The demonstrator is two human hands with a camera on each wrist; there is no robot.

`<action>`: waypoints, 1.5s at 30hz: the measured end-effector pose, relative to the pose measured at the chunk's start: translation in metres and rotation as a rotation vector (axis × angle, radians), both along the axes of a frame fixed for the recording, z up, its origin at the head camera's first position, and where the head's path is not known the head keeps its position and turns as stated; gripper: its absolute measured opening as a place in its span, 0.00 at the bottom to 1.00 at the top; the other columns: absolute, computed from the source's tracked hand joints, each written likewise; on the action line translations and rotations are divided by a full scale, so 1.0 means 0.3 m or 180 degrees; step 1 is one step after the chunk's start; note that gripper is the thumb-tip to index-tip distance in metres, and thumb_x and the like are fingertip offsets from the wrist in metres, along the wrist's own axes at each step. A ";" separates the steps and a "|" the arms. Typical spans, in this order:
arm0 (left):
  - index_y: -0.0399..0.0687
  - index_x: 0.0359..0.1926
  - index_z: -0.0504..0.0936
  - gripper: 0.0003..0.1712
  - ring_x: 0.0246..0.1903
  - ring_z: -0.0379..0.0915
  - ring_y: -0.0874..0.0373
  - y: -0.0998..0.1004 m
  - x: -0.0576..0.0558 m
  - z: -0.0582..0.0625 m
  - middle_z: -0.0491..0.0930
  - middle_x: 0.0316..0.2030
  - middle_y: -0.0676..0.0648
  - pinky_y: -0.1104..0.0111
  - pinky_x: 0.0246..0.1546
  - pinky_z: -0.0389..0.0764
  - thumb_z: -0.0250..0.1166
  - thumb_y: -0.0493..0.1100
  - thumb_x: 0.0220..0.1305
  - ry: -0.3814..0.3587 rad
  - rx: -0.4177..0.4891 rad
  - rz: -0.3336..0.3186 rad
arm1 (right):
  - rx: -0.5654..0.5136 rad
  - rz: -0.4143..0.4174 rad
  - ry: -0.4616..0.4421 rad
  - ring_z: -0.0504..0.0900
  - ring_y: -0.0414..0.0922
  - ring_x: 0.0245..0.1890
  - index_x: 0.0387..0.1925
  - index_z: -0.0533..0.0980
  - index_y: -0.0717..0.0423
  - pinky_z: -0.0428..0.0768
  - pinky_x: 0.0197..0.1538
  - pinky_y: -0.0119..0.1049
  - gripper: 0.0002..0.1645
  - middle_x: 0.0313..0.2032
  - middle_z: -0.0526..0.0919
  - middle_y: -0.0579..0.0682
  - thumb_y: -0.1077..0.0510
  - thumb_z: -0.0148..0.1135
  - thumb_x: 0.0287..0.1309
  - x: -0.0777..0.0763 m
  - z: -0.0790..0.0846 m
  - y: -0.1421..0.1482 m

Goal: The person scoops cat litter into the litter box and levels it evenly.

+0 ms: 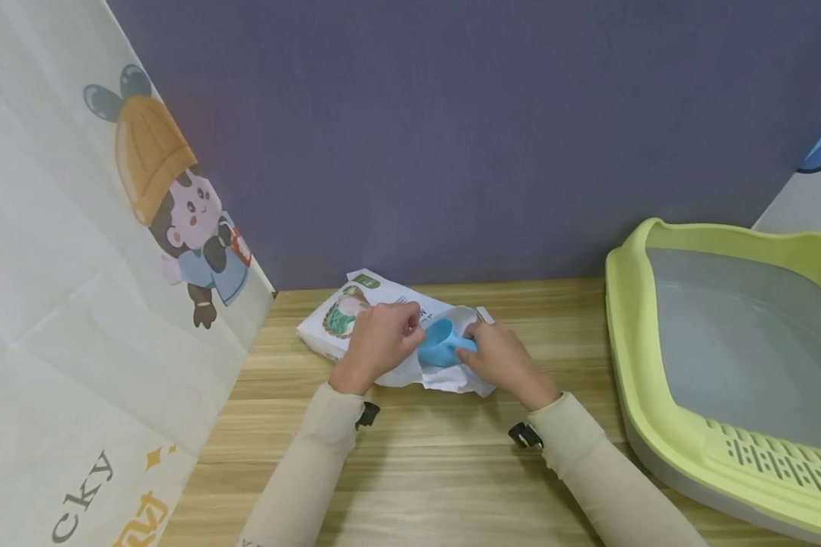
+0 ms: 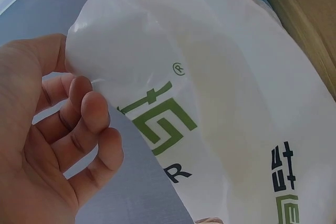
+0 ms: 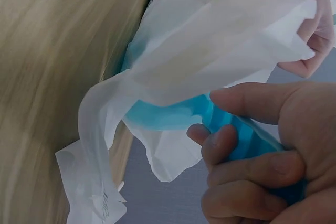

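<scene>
A white printed bag (image 1: 398, 292) lies on the wooden table against the dark wall, its torn mouth toward the right. My left hand (image 1: 385, 338) pinches the edge of the bag's mouth; in the left wrist view the film (image 2: 236, 103) stretches away from the fingers (image 2: 94, 111). With my right hand (image 1: 502, 357) I grip the handle of a light blue scoop (image 1: 439, 346), whose cup sits at the bag's opening. Part of the scoop (image 3: 168, 115) is covered by the bag's film in the right wrist view. What the bag holds cannot be seen.
A litter box with a yellow-green rim (image 1: 629, 319) and grey inside stands at the right of the wooden table (image 1: 438, 471). Behind is a dark blue-grey wall (image 1: 451, 137). A white sheet with a cartoon figure (image 1: 208, 254) borders the left side.
</scene>
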State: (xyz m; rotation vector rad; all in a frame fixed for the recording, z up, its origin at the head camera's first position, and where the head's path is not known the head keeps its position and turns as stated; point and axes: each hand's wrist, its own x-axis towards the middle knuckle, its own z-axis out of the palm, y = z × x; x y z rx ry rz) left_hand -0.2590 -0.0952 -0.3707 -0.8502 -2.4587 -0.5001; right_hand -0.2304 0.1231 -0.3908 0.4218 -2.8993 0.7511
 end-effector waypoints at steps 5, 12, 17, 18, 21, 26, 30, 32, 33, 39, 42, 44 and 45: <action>0.54 0.21 0.72 0.10 0.15 0.60 0.64 -0.002 0.005 0.005 0.68 0.15 0.57 0.71 0.15 0.58 0.65 0.39 0.54 -0.0028 -0.0002 0.0017 | 0.0023 0.0037 0.0069 0.71 0.41 0.19 0.29 0.79 0.58 0.68 0.24 0.33 0.11 0.19 0.76 0.47 0.55 0.69 0.60 0.001 -0.004 -0.007; 0.54 0.21 0.73 0.10 0.15 0.59 0.64 -0.003 0.003 0.003 0.67 0.15 0.57 0.71 0.15 0.57 0.65 0.39 0.54 -0.0001 0.0023 0.0043 | 0.0068 0.0042 0.0066 0.72 0.42 0.19 0.32 0.79 0.59 0.68 0.24 0.34 0.11 0.20 0.75 0.48 0.54 0.68 0.62 0.001 -0.016 -0.022; 0.54 0.21 0.72 0.10 0.15 0.60 0.63 -0.002 0.000 0.003 0.68 0.15 0.57 0.71 0.15 0.57 0.64 0.39 0.54 -0.0018 0.0031 0.0057 | 0.0080 0.0058 -0.0056 0.72 0.44 0.23 0.38 0.80 0.61 0.67 0.26 0.35 0.12 0.24 0.76 0.49 0.54 0.66 0.65 -0.009 -0.038 -0.024; 0.54 0.21 0.72 0.10 0.15 0.60 0.63 -0.002 0.000 0.003 0.68 0.15 0.57 0.71 0.15 0.57 0.64 0.39 0.54 -0.0022 0.0029 0.0059 | 0.0077 0.0057 -0.0093 0.72 0.44 0.23 0.40 0.80 0.61 0.67 0.27 0.35 0.13 0.25 0.76 0.49 0.53 0.65 0.65 -0.011 -0.042 -0.024; 0.55 0.21 0.72 0.10 0.15 0.60 0.63 -0.002 -0.001 0.003 0.68 0.15 0.57 0.71 0.15 0.58 0.64 0.39 0.54 -0.0029 0.0024 0.0065 | 0.0073 0.0034 -0.0206 0.72 0.44 0.23 0.43 0.80 0.61 0.66 0.26 0.35 0.15 0.26 0.75 0.50 0.52 0.64 0.66 -0.015 -0.049 -0.023; 0.55 0.22 0.73 0.10 0.15 0.60 0.63 -0.004 -0.002 0.000 0.68 0.15 0.57 0.70 0.16 0.58 0.65 0.40 0.54 -0.0024 0.0026 0.0079 | 0.0137 0.0062 -0.0340 0.73 0.45 0.24 0.50 0.78 0.62 0.67 0.27 0.37 0.18 0.27 0.76 0.50 0.51 0.61 0.69 -0.017 -0.056 -0.016; 0.54 0.22 0.72 0.10 0.15 0.60 0.64 -0.004 -0.002 -0.001 0.68 0.15 0.57 0.70 0.16 0.58 0.65 0.40 0.54 -0.0019 0.0021 0.0076 | 0.0226 0.0104 -0.0442 0.75 0.45 0.26 0.54 0.75 0.62 0.71 0.30 0.38 0.21 0.28 0.77 0.49 0.50 0.58 0.71 -0.014 -0.060 -0.013; 0.54 0.22 0.72 0.10 0.15 0.60 0.64 -0.004 -0.001 0.000 0.68 0.15 0.57 0.71 0.16 0.58 0.65 0.40 0.54 -0.0020 0.0023 0.0069 | 0.0226 0.0113 -0.0527 0.76 0.45 0.27 0.55 0.74 0.61 0.72 0.31 0.39 0.21 0.29 0.77 0.50 0.49 0.57 0.72 -0.013 -0.063 -0.012; 0.54 0.22 0.72 0.10 0.15 0.60 0.64 -0.003 -0.001 0.001 0.68 0.15 0.57 0.71 0.16 0.58 0.65 0.39 0.54 -0.0018 0.0024 0.0065 | 0.0218 0.0107 -0.0572 0.76 0.46 0.28 0.55 0.73 0.61 0.72 0.32 0.40 0.21 0.30 0.77 0.50 0.49 0.57 0.72 -0.012 -0.066 -0.012; 0.54 0.22 0.72 0.10 0.15 0.59 0.64 -0.003 0.000 0.002 0.68 0.15 0.57 0.70 0.16 0.58 0.64 0.39 0.54 -0.0014 0.0027 0.0056 | 0.0213 0.0162 -0.0696 0.76 0.47 0.33 0.60 0.70 0.67 0.75 0.37 0.41 0.26 0.36 0.76 0.52 0.50 0.55 0.73 -0.015 -0.088 -0.009; 0.54 0.22 0.71 0.11 0.16 0.60 0.64 -0.003 -0.001 0.002 0.68 0.15 0.57 0.70 0.16 0.58 0.64 0.39 0.54 -0.0026 0.0026 0.0061 | 0.0247 0.0235 -0.0691 0.76 0.47 0.34 0.62 0.68 0.71 0.76 0.38 0.42 0.29 0.38 0.77 0.53 0.51 0.53 0.74 -0.017 -0.098 -0.007; 0.54 0.22 0.71 0.11 0.16 0.60 0.63 -0.003 -0.002 0.001 0.68 0.16 0.57 0.70 0.16 0.59 0.64 0.39 0.54 -0.0036 0.0029 0.0064 | 0.0253 0.0262 -0.0702 0.77 0.48 0.34 0.63 0.67 0.72 0.76 0.38 0.42 0.30 0.38 0.77 0.54 0.51 0.53 0.74 -0.017 -0.102 -0.008; 0.54 0.22 0.71 0.11 0.16 0.60 0.63 -0.004 -0.003 0.001 0.68 0.16 0.57 0.70 0.16 0.59 0.64 0.39 0.54 -0.0041 0.0031 0.0064 | 0.0251 0.0276 -0.0722 0.77 0.48 0.33 0.64 0.66 0.73 0.76 0.37 0.42 0.30 0.39 0.77 0.54 0.51 0.52 0.74 -0.017 -0.103 -0.008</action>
